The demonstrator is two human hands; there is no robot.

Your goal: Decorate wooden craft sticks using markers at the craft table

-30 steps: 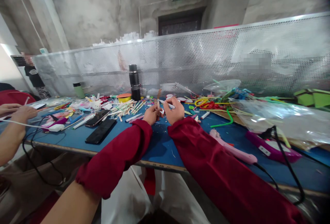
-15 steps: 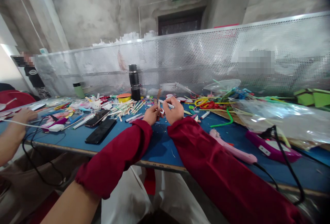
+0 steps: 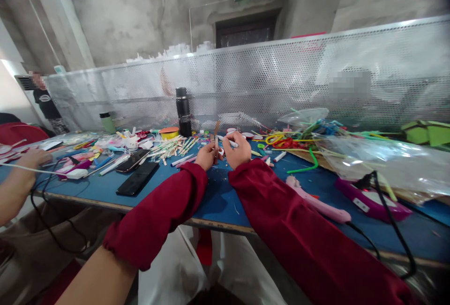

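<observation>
My left hand (image 3: 206, 157) is closed, its fingertips pinching a small upright stick piece (image 3: 216, 142) with a brown flat strip at its top (image 3: 217, 128). What else lies between those fingertips is too small to tell. Close beside it, my right hand (image 3: 239, 151) grips a white marker pen (image 3: 232, 144), its tip pointing left at the stick piece. Both hands are above the blue table (image 3: 221, 197), wrists in dark red sleeves. Left of my hands are loose markers (image 3: 182, 160) and a pile of craft sticks (image 3: 176, 146).
Two dark phones (image 3: 138, 178) and a black bottle (image 3: 183, 113) stand or lie to the left. On the right are a pink glue gun (image 3: 321, 204), a purple power strip (image 3: 372, 199) with cables, a green bent stem (image 3: 305, 168) and plastic bags (image 3: 383, 162). Another person's arm (image 3: 21, 178) reaches in from the left.
My hands stay almost in place, the marker still close to the stick piece. Only slight shifts of the fingers show; the other person's hand has moved a little.
</observation>
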